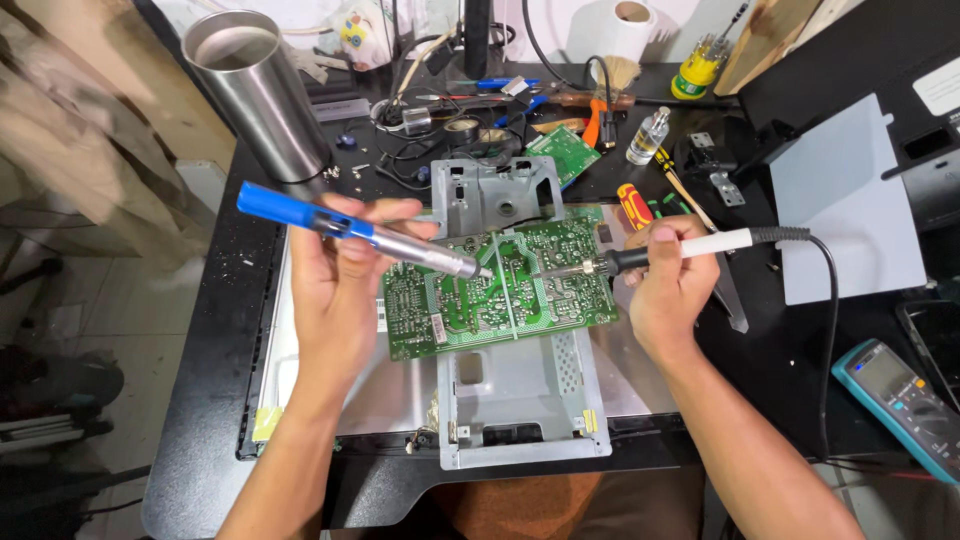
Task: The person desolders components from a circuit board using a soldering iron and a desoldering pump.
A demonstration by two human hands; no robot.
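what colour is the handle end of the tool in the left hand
Blue, on the desoldering pump in the left hand; head view.

This is a workshop for fixing electric things. A black table (pixel 215 330) is full of tools: a teal meter with a screen (pixel 900 395), red and yellow screwdrivers (pixel 634 206), tangled black wires (pixel 440 125) and a green flat circuit board (pixel 495 285).

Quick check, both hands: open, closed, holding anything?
Left hand: closed on a blue and silver desoldering pump.
Right hand: closed on a soldering iron, tip at the green circuit board.
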